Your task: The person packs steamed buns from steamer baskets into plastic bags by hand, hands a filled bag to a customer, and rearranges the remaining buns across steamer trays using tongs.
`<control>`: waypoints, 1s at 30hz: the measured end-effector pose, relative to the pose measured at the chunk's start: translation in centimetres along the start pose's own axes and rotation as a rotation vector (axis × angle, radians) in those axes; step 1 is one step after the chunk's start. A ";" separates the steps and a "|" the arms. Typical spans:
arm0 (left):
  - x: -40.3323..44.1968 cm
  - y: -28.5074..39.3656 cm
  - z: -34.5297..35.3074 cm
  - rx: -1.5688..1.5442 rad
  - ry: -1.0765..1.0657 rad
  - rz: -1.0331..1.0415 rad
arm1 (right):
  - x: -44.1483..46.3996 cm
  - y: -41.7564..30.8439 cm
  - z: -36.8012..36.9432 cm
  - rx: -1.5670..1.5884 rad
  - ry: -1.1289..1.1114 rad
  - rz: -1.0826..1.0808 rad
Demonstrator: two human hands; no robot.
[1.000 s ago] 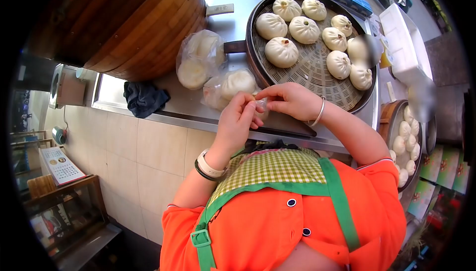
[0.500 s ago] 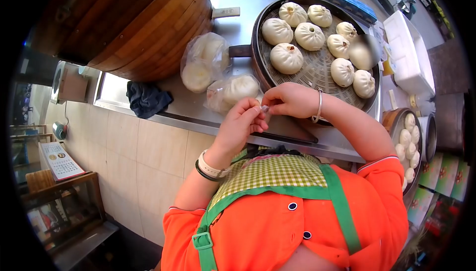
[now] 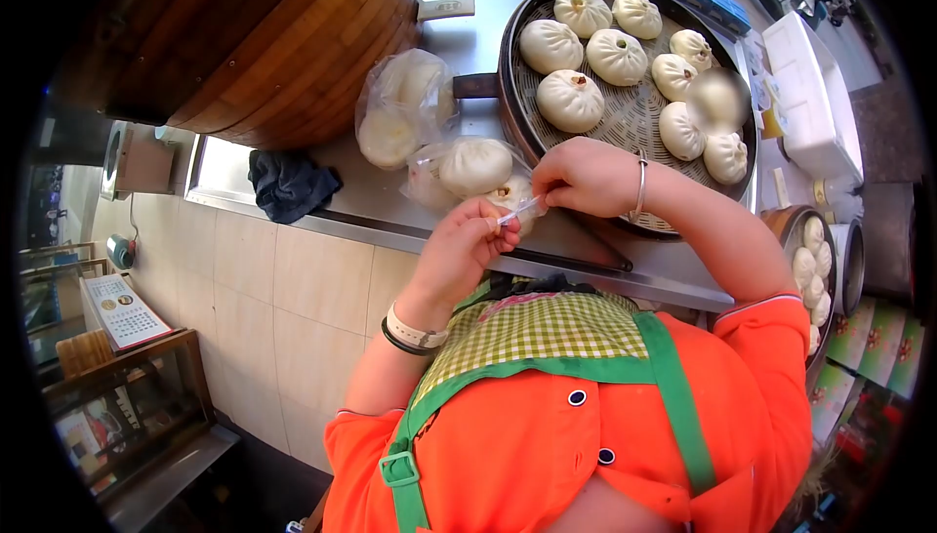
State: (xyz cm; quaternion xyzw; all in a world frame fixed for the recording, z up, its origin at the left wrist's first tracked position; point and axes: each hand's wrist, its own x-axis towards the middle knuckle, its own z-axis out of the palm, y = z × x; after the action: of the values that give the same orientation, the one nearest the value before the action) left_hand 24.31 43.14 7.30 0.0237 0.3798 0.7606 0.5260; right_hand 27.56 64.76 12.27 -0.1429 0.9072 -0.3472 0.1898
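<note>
A thin, whitish twisted strip of plastic is stretched between my two hands; it looks like the end of the plastic bag (image 3: pixel 420 180) of buns just behind them. My left hand (image 3: pixel 459 248) pinches its lower end between thumb and fingers. The other end sits in the closed fingers of my right hand (image 3: pixel 593 180). A steamed bun (image 3: pixel 475 166) shows through the bag, and another bun (image 3: pixel 509 191) is partly covered by my hands. Close by on the left lies a second clear bag (image 3: pixel 408 94) with buns inside.
A round steamer tray (image 3: pixel 625 133) with several pleated buns stands beyond my right hand. Tall stacked wooden steamers (image 3: pixel 264 55) rise at the left. A dark cloth (image 3: pixel 290 186) lies on the metal counter (image 3: pixel 361 203). At the right are a white foam box (image 3: pixel 812 94) and another steamer of buns (image 3: pixel 812 269).
My hands have moved slightly apart, drawing the whitish strip out straight between them. More of the bagged buns behind shows. The whole view has shifted a little.
</note>
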 end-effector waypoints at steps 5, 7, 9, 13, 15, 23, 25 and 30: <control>-0.2 -0.9 -0.3 -0.008 -0.004 0.036 | -0.4 0.2 0.5 -0.027 0.052 0.048; -0.3 -0.7 -0.3 0.034 -0.024 0.051 | -0.5 0.4 0.7 -0.059 0.097 0.016; -0.6 -0.5 -0.1 0.195 0.016 0.062 | -0.8 0.2 1.0 -0.030 0.123 0.018; -1.3 0.8 1.5 0.519 0.047 0.128 | -1.4 -1.9 2.2 0.008 0.160 -0.164; -2.3 1.2 1.8 0.937 0.187 0.532 | -0.8 -2.4 3.2 -0.140 0.338 -0.178; 0.5 2.5 0.0 1.495 0.395 0.831 | 1.2 -2.0 5.2 -0.408 0.776 -0.384; 0.2 2.4 1.4 1.476 0.340 0.883 | 2.4 -2.9 4.9 -0.297 0.829 -0.435; -0.6 4.2 0.9 1.399 0.275 0.913 | 1.7 -2.0 3.9 0.126 0.473 -0.146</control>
State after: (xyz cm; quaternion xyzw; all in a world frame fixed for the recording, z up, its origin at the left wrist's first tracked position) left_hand 21.67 42.42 10.68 0.4021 0.7767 0.4843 -0.0195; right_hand 28.01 60.37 10.57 -0.1108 0.8902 -0.4397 -0.0447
